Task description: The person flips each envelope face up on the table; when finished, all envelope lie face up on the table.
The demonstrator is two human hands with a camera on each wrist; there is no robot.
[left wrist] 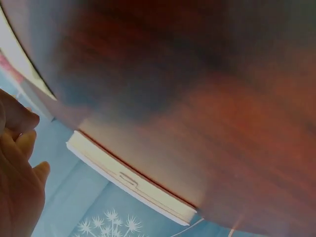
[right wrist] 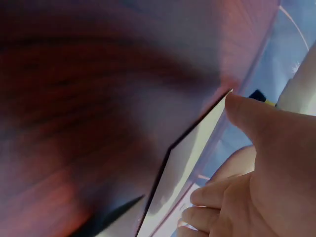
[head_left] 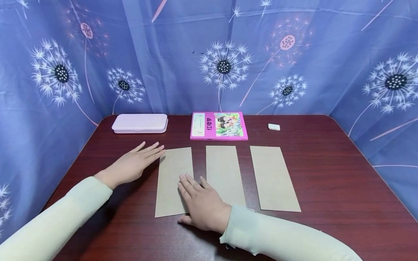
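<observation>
Three beige cardboard rectangles lie in a row: a left card (head_left: pixel 173 170), a middle card (head_left: pixel 224 170) and a right card (head_left: pixel 274 177). My left hand (head_left: pixel 132 165) reaches in from the left, fingers extended, fingertips at the left card's far left corner. Over the left card's right edge is my right hand (head_left: pixel 205 208), its fingers straight and overlapping the card, thumb spread near the front right corner. This hand also covers part of the middle card's near left side. In the right wrist view, the left card (right wrist: pixel 185 158) shows edge-on beside the palm (right wrist: pixel 276 168).
Along the back of the dark red wooden table (head_left: pixel 330 174) are a pale pink pencil case (head_left: pixel 140 123), a pink picture-covered book (head_left: pixel 218 125) and a small white eraser (head_left: pixel 274 127). A blue dandelion-print curtain (head_left: pixel 176 54) surrounds the back and sides.
</observation>
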